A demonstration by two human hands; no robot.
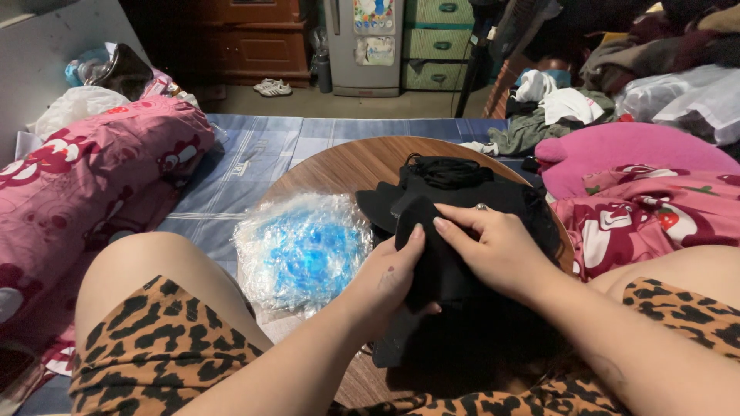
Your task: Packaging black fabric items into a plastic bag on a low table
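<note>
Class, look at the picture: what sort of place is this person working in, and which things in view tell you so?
Probably a lived-in bedroom: a striped mattress, pink cartoon-print bedding, heaped clothes and a small fridge by drawers.

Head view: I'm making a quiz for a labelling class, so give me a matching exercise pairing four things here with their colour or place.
Things:
1. Fabric piece held in both hands
2. Crinkled plastic bags
3. Round table
4. Pair of shoes

Descriptions:
A. Wood-brown, under the pile of fabric
B. Black
C. On the floor, far back by the cabinet
D. Clear with blue showing, left of the hands

Pairs: 1-B, 2-D, 3-A, 4-C
</note>
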